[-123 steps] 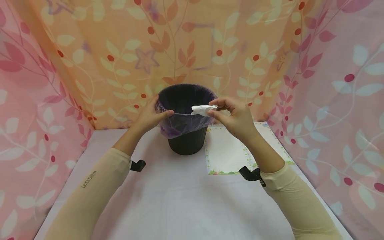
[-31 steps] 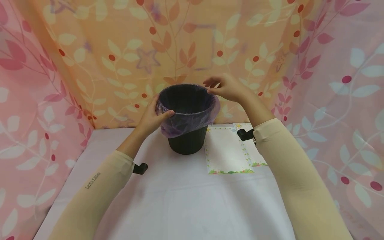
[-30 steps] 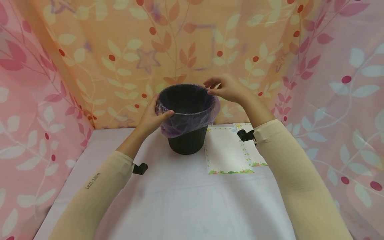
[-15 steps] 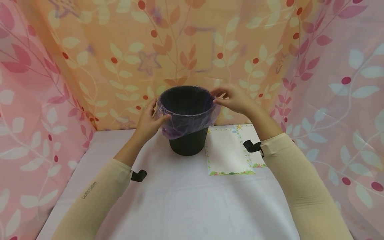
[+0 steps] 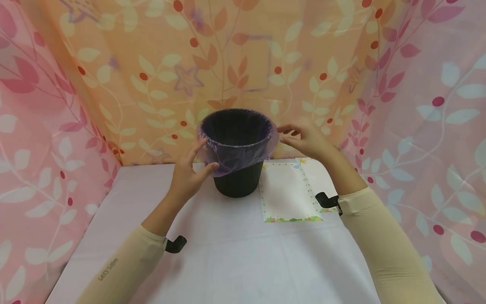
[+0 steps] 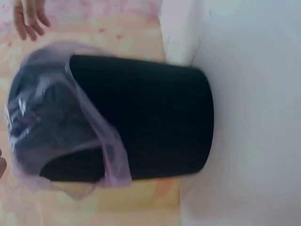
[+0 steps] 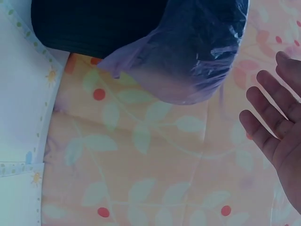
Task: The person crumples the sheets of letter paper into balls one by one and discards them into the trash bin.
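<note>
A black bin (image 5: 237,182) stands upright on the white table (image 5: 243,253), near the flower cloth (image 5: 152,46) at the back. A thin purple bag (image 5: 243,155) lines it and folds down over the rim. The left hand (image 5: 186,175) is by the bag's left side, fingers loose and gripping nothing (I can't tell if a fingertip brushes the bag). The right hand (image 5: 308,137) is just beside the bag on the other side, apart from it, with its fingers loose and nothing in them. Two white papers (image 5: 286,194) with pretty edges lie on the table, right of the bin. Both arms wear tan sleeves (image 5: 387,236).
</note>
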`<control>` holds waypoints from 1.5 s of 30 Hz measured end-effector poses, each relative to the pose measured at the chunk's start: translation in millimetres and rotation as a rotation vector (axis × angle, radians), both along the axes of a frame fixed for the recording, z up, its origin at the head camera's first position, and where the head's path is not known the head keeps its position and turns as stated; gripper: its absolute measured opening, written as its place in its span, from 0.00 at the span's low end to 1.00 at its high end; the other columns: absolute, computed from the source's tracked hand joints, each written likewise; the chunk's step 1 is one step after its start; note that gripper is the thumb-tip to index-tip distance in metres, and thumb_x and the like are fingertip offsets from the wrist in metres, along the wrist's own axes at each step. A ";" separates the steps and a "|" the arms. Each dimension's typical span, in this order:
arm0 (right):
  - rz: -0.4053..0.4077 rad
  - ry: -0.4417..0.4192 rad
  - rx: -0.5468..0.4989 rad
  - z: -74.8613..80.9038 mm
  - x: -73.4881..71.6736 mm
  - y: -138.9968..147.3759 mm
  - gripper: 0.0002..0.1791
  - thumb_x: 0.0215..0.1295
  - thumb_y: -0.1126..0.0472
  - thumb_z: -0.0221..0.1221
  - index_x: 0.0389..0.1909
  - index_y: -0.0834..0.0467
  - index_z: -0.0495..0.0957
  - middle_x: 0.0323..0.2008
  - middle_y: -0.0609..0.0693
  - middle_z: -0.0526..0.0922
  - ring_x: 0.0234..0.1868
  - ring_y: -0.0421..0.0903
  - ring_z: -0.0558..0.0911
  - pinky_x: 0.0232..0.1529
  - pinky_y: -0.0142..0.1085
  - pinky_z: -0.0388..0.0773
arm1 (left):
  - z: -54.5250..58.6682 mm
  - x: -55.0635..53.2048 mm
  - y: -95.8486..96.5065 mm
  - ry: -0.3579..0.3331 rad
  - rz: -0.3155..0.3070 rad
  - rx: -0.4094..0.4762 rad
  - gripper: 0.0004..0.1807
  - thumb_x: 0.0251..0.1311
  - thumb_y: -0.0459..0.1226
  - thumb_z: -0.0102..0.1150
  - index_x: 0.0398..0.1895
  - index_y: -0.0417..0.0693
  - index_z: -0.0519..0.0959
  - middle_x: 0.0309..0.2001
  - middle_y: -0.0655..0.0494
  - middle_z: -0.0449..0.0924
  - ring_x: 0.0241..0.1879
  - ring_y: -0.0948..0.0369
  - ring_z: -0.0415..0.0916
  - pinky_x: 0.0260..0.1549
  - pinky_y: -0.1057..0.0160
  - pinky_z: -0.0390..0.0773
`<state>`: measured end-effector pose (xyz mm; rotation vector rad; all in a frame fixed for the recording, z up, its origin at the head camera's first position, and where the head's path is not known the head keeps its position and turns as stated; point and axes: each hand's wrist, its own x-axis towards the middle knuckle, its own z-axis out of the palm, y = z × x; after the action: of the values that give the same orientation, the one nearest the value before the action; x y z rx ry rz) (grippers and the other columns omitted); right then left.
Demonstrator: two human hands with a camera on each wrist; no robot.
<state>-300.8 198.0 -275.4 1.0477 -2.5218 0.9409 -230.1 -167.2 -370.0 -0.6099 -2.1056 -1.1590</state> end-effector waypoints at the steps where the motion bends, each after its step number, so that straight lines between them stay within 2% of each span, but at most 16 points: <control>1: 0.000 0.002 -0.002 -2.3 1.0 2.4 0.16 0.68 0.65 0.66 0.56 0.61 0.83 0.53 0.60 0.86 0.54 0.58 0.83 0.57 0.56 0.79 | -1.6 2.9 2.2 0.013 -0.017 0.006 0.41 0.54 0.36 0.78 0.73 0.49 0.71 0.71 0.51 0.73 0.72 0.52 0.67 0.72 0.44 0.66; 7: -0.004 0.017 -0.030 -19.2 3.4 15.0 0.15 0.68 0.65 0.67 0.55 0.61 0.84 0.52 0.59 0.87 0.52 0.59 0.84 0.55 0.56 0.80 | -12.9 17.8 20.0 0.004 -0.120 0.024 0.39 0.54 0.35 0.78 0.71 0.48 0.73 0.69 0.52 0.75 0.71 0.54 0.69 0.71 0.49 0.68; 13: -0.104 -0.024 -0.012 -34.3 9.6 23.1 0.17 0.69 0.60 0.67 0.57 0.56 0.83 0.55 0.54 0.87 0.52 0.57 0.84 0.51 0.54 0.83 | -26.8 26.8 39.6 -0.020 -0.199 0.014 0.39 0.53 0.35 0.78 0.70 0.44 0.74 0.68 0.53 0.76 0.70 0.56 0.69 0.72 0.55 0.67; 17: -0.097 -0.041 -0.032 -44.6 11.6 27.9 0.17 0.69 0.61 0.67 0.57 0.57 0.83 0.57 0.55 0.85 0.55 0.58 0.82 0.55 0.55 0.81 | -36.3 31.6 53.4 -0.025 -0.258 0.001 0.37 0.53 0.34 0.78 0.68 0.43 0.75 0.67 0.53 0.77 0.69 0.56 0.72 0.70 0.58 0.69; 20: -0.083 -0.046 -0.052 -53.5 11.9 32.2 0.17 0.69 0.63 0.67 0.57 0.58 0.83 0.56 0.57 0.85 0.56 0.59 0.82 0.57 0.57 0.80 | -44.0 33.0 64.2 -0.060 -0.294 -0.026 0.35 0.55 0.37 0.77 0.68 0.46 0.76 0.66 0.55 0.77 0.68 0.57 0.72 0.70 0.59 0.70; 28: -0.131 -0.109 -0.049 -76.8 8.5 44.8 0.19 0.70 0.57 0.66 0.59 0.56 0.82 0.58 0.56 0.84 0.59 0.61 0.80 0.60 0.63 0.77 | -66.8 32.2 92.3 -0.267 -0.369 -0.107 0.32 0.61 0.45 0.73 0.68 0.55 0.76 0.68 0.64 0.74 0.70 0.64 0.69 0.69 0.56 0.71; 32: -0.132 -0.130 -0.054 -89.1 3.0 51.1 0.20 0.70 0.56 0.66 0.60 0.56 0.81 0.60 0.57 0.83 0.61 0.65 0.78 0.61 0.66 0.73 | -80.5 26.7 106.6 -0.364 -0.376 -0.122 0.32 0.61 0.50 0.72 0.69 0.57 0.76 0.68 0.63 0.75 0.71 0.61 0.68 0.70 0.51 0.70; 38: -0.105 -0.102 -0.038 -109.1 -5.1 55.7 0.20 0.69 0.56 0.67 0.60 0.56 0.81 0.61 0.56 0.82 0.63 0.61 0.77 0.63 0.64 0.72 | -103.2 14.0 119.5 -0.551 -0.354 -0.118 0.36 0.58 0.58 0.71 0.70 0.64 0.75 0.70 0.62 0.72 0.73 0.57 0.65 0.72 0.46 0.66; 45: -0.139 -0.103 -0.018 -121.7 -15.2 58.5 0.21 0.68 0.56 0.68 0.60 0.55 0.81 0.62 0.54 0.81 0.66 0.58 0.76 0.67 0.60 0.70 | -119.5 -6.5 128.5 -0.700 -0.355 -0.100 0.36 0.62 0.57 0.68 0.72 0.62 0.72 0.74 0.56 0.67 0.76 0.52 0.60 0.73 0.43 0.63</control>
<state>-315.9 256.5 -397.0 0.8256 -2.6249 0.9994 -236.6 -38.7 -489.5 -0.7157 -2.7259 -1.6495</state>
